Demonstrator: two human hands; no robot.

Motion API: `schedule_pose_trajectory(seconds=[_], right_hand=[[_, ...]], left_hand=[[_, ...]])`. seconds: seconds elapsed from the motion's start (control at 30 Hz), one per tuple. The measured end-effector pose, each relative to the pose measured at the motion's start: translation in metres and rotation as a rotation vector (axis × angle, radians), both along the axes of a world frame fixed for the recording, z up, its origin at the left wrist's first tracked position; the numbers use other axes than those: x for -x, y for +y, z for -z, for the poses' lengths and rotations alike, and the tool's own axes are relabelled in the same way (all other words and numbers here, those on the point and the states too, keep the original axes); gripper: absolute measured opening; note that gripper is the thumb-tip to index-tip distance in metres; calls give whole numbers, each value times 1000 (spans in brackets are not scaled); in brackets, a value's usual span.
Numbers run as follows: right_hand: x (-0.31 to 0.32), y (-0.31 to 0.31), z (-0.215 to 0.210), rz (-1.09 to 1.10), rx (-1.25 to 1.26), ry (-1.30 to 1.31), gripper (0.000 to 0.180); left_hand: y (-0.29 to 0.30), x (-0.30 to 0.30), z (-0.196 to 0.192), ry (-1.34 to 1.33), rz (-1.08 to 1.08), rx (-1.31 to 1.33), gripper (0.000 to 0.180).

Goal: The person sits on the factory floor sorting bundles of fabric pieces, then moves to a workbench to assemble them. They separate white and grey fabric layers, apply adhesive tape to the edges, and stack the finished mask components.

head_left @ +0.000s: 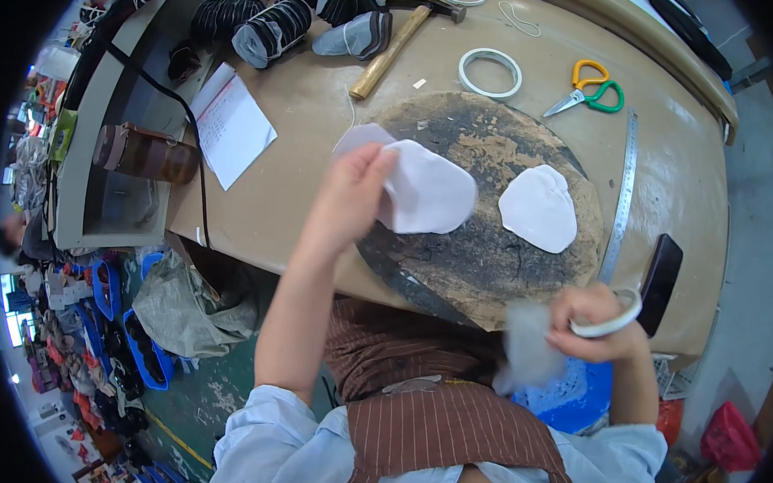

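Observation:
My left hand [352, 183] is closed, pinching a pale pinkish-white rounded piece of sheet material [431, 191] above the round worn board [524, 288]. A second, more mauve piece [363, 137] shows behind those fingers. On the board's right half lies another white rounded piece [539, 207], wrinkled at its top edge. My right hand [594, 324], near the table's front edge, has its fingers closed on a whitish, see-through piece [534, 345], smeared by motion. A white ring [611, 319], much like a tape roll, sits at that hand; how it is held is unclear.
Beyond the board lie a hammer [393, 49], a white tape roll [490, 72] and orange-and-green scissors [591, 90]. A steel ruler [621, 193] and a phone [661, 285] are at the right. Tied dark bundles [275, 30], paper [235, 137] and a brown bottle [146, 153] stand left.

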State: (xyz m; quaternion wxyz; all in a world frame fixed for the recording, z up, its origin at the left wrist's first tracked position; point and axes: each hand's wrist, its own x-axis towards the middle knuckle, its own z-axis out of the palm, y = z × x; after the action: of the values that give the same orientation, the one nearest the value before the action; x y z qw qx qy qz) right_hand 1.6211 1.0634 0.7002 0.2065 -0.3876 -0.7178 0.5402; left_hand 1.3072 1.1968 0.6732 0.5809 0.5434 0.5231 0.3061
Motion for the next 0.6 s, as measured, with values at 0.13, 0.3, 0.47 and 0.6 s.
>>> schedule_pose_trajectory(seconds=[0.13, 0.3, 0.47, 0.6], right_hand=[[-28, -21, -23, 109, 207, -61, 19], [-28, -18, -28, 133, 158, -73, 15], [-15, -4, -13, 196, -64, 53, 13], [10, 29, -3, 339, -359, 135, 19]], left_hand=[[19, 14, -11, -103, 25, 318, 28], [35, 21, 2, 258, 29, 131, 28], [12, 0, 8, 786, -243, -927, 33], [-42, -67, -8, 26, 128, -592, 26]])
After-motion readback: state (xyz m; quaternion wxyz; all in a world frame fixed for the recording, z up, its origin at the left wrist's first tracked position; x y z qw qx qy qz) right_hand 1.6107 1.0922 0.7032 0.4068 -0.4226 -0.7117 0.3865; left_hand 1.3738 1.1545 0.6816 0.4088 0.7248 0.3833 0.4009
